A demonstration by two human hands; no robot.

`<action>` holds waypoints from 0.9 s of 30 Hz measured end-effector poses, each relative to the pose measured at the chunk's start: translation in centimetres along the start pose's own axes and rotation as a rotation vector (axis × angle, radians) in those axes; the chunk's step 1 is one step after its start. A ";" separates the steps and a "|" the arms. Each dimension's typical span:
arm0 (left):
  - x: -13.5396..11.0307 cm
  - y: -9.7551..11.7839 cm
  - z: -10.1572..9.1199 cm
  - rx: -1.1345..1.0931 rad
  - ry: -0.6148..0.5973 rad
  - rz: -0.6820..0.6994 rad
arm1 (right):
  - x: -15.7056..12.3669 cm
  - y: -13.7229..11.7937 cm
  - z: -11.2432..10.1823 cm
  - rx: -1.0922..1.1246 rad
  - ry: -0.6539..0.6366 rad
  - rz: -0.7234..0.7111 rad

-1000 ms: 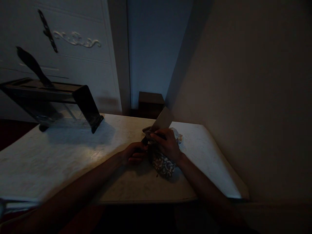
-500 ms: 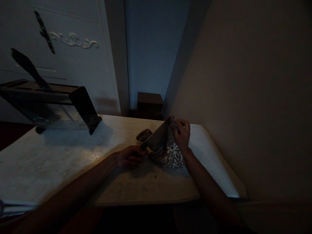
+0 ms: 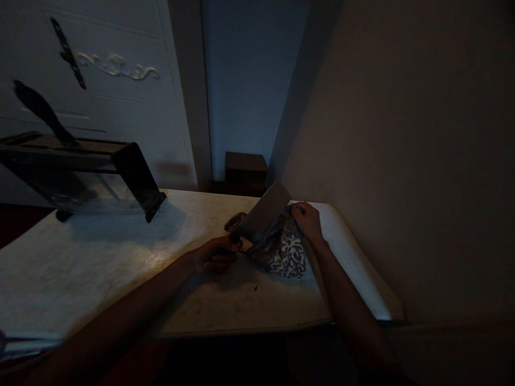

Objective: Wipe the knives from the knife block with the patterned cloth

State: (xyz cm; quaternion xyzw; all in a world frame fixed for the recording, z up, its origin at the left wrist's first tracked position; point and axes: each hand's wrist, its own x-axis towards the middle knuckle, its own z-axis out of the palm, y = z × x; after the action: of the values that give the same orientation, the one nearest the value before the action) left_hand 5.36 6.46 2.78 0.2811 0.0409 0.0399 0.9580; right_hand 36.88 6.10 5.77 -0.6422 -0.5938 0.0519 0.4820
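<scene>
Here, knife: the broad blade of my knife (image 3: 265, 212) slants up and away from me above the table, right of the middle, with its tip toward the far edge.
Left hand: my left hand (image 3: 217, 254) is wrapped around the dark handle.
Right hand: my right hand (image 3: 306, 219) grips the upper edge of the cloth, just right of the blade's tip.
Cloth: the brown cloth (image 3: 290, 254) with pale curls sits bunched along the blade's near side; I can't tell exactly where they touch.
Behind the blade: a small brown thing (image 3: 234, 221), partly hidden, too dim to name.
Table: the pale table (image 3: 193, 313) carries all this, plus a dark speck (image 3: 255, 288) nearer me.
Stand: at far left, a black stand (image 3: 137, 174) with clear sides holds an upright, tilted black handle (image 3: 44, 110).
Beyond: a white door (image 3: 132, 27) and, past the table's far edge, a dark box (image 3: 245, 163).
</scene>
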 end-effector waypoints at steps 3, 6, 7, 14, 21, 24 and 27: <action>0.1 -0.1 0.2 -0.018 -0.017 0.039 | -0.1 -0.6 0.3 0.287 0.005 0.150; 0.1 -0.1 0.3 -0.035 -0.012 0.088 | -0.2 -1.5 0.4 0.636 -0.010 0.337; 0.1 -0.1 0.3 -0.043 -0.007 0.107 | -0.3 -1.8 0.4 0.726 -0.015 0.385; 0.2 -0.1 0.2 -0.026 0.036 0.155 | -1.6 -4.1 1.4 0.940 -0.151 0.486; 0.2 0.0 0.3 0.015 -0.008 0.103 | -2.6 -5.0 2.5 1.050 -0.274 0.564; 0.2 0.0 0.4 0.029 -0.005 0.074 | -2.8 -5.4 2.6 1.083 -0.284 0.594; 0.4 0.0 0.5 0.057 0.048 0.056 | -3.0 -5.7 2.5 1.086 -0.251 0.591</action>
State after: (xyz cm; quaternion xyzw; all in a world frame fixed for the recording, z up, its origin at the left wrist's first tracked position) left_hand 5.78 6.26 3.17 0.3084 0.0569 0.0720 0.9468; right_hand 30.31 4.13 6.82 -0.4320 -0.3323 0.5519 0.6312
